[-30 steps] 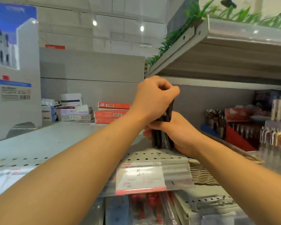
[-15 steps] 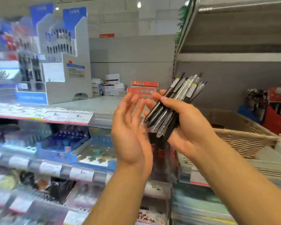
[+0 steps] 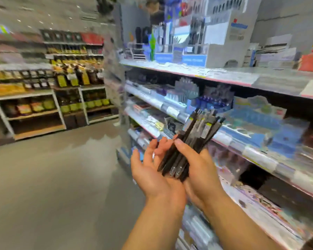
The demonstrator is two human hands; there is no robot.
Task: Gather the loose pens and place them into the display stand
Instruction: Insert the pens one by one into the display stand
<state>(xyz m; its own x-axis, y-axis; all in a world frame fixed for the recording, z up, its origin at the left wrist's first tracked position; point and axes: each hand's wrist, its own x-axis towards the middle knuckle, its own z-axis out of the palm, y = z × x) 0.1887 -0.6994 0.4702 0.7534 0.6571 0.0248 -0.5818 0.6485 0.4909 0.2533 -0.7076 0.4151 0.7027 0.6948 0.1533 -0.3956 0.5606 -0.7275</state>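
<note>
The gathering looks done; the right hand (image 3: 197, 166) grips a bundle of dark pens (image 3: 190, 145), the left hand (image 3: 152, 165) lies flat-fingered beside it; the white display stand (image 3: 222, 40), on the top shelf (image 3: 242, 74), awaits them.

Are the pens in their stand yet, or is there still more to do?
Not yet. Gathering looks done: the bundle of pens is gripped in the right hand, with the open left hand beside it. Still left: carrying them up to the display stand on the top shelf and slotting them in.
</note>
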